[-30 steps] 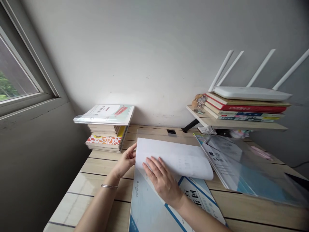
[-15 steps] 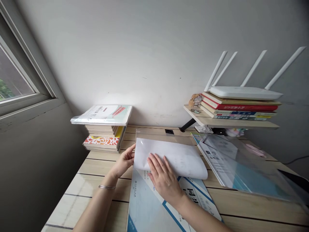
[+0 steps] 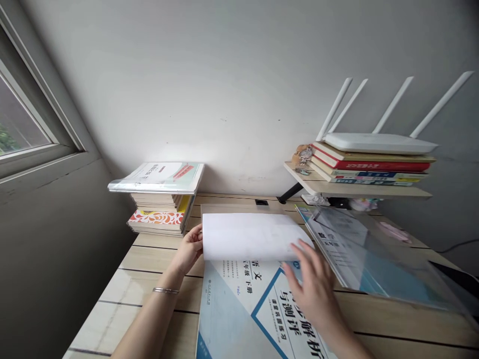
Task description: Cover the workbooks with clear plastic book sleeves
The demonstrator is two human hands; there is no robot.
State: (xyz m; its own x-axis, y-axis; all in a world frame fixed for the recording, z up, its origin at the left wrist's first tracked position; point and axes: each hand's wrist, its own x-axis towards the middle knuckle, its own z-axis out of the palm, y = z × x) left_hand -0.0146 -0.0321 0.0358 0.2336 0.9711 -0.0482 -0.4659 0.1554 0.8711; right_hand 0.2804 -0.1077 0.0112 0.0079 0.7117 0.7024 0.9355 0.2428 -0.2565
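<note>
A blue and white workbook [image 3: 239, 319] lies on the table in front of me, with large dark Chinese characters on its cover. Across its upper part lies a white sheet [image 3: 247, 237], bent over so that its right end curves. A strip of clear film [image 3: 243, 208] shows beyond the sheet's far edge. My left hand [image 3: 192, 249] has its fingers curled at the sheet's left edge; some fingertips are hidden. Over the right end of the sheet, my right hand [image 3: 312, 279] is open with its fingers spread, slightly blurred.
To the left stands a stack of books [image 3: 160, 199]. On the right lie film-covered books [image 3: 359, 254] and a pink pouch-like item [image 3: 393, 232]. Behind them a raised shelf [image 3: 366, 188] bears books and a white router [image 3: 381, 143]. A dark socket [image 3: 262, 203] is near the wall.
My right hand has moved right, from the middle of the white sheet to its right end, and its fingers have spread. The sheet has shifted slightly left; more of the workbook's cover shows.
</note>
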